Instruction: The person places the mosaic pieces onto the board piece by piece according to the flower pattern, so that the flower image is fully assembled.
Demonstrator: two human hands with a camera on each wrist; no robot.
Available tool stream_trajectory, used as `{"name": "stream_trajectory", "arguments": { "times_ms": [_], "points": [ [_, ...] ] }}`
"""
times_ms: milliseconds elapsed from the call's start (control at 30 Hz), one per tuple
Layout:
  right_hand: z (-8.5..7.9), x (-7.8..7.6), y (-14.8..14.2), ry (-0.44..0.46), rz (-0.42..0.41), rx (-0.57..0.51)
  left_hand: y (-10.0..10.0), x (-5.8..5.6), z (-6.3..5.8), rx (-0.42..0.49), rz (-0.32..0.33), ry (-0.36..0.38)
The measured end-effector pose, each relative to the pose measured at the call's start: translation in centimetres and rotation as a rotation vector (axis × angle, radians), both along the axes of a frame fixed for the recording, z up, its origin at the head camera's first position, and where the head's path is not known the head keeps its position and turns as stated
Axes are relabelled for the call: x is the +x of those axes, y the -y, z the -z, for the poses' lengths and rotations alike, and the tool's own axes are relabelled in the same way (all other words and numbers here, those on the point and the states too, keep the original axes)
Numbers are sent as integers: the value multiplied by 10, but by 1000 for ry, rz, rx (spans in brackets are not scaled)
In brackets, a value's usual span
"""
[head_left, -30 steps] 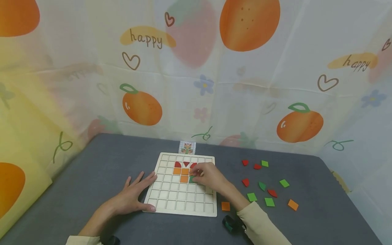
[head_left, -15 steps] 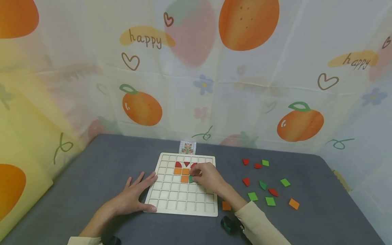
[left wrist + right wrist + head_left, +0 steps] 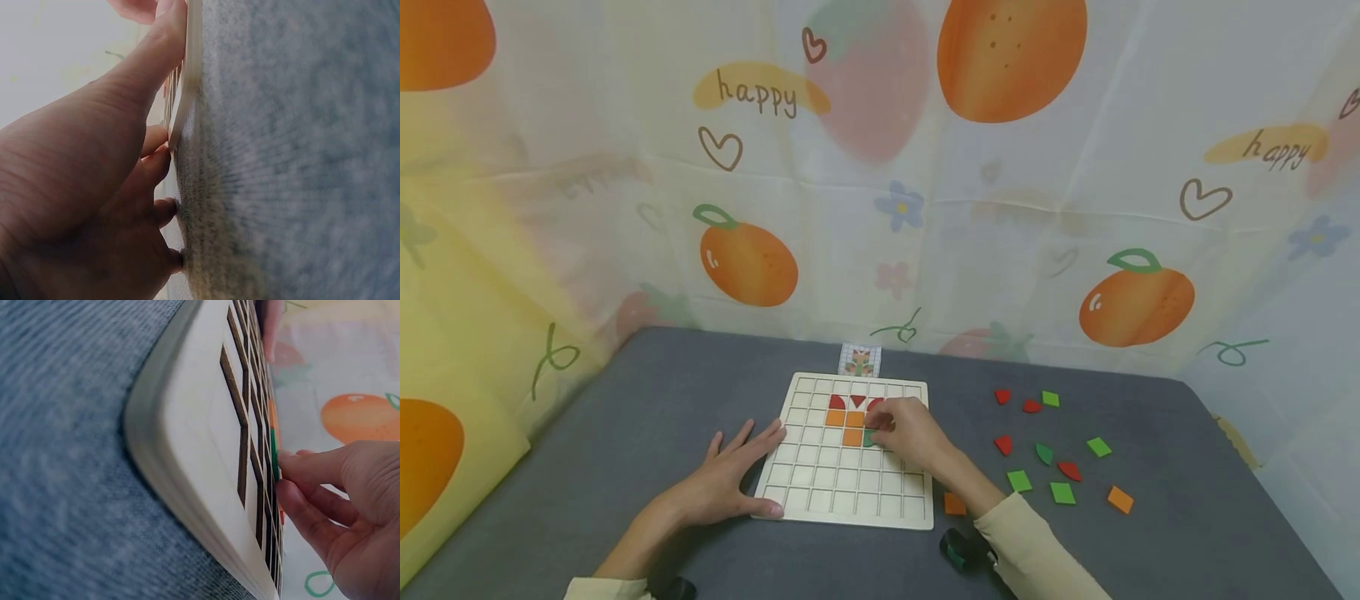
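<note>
A cream grid board (image 3: 835,504) lies flat on the grey table. In its upper cells sit a few red pieces (image 3: 837,402), flat orange square tiles (image 3: 853,437) and a dark green tile (image 3: 869,438). My right hand (image 3: 910,433) is over the board's upper right part. Its thumb and fingertips are curled at the green tile, as the right wrist view (image 3: 275,450) shows, partly hiding it. My left hand (image 3: 722,483) lies spread at the board's left side, thumb on the lower left corner and fingertips at the left edge.
Loose red pieces (image 3: 1003,446), light green tiles (image 3: 1062,493), a dark green piece (image 3: 1043,453) and orange tiles (image 3: 1120,500) are scattered right of the board. A small pattern card (image 3: 859,360) lies behind it. A fruit-printed cloth (image 3: 985,283) hangs behind the table.
Both hands keep nearly the same place. The right fingertips shift only slightly at the green tile, and the camera view drifts a little.
</note>
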State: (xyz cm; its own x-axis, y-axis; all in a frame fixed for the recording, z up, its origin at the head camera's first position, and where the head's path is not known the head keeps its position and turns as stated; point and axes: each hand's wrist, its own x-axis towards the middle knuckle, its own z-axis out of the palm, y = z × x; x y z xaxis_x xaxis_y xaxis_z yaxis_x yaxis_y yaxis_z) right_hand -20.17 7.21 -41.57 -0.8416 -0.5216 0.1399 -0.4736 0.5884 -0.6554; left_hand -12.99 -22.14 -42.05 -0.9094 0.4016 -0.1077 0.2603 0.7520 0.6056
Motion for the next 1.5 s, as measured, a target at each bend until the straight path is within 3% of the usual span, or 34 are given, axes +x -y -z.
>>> {"name": "stream_trajectory", "arguments": {
  "times_ms": [200,500,1167,1300,1500],
  "points": [
    [-1,0,-1,8,-11,-9,-1,0,0,-4,0,4],
    [-7,-1,-18,-28,-110,-25,0,0,0,-1,4,-5],
    [-17,4,-135,1,91,145,0,0,-1,-7,12,-5],
    [-21,7,-160,27,105,156,0,0,-1,-4,10,0],
    [-24,10,-194,-6,89,168,-1,1,-1,-2,9,0]
  ]
}}
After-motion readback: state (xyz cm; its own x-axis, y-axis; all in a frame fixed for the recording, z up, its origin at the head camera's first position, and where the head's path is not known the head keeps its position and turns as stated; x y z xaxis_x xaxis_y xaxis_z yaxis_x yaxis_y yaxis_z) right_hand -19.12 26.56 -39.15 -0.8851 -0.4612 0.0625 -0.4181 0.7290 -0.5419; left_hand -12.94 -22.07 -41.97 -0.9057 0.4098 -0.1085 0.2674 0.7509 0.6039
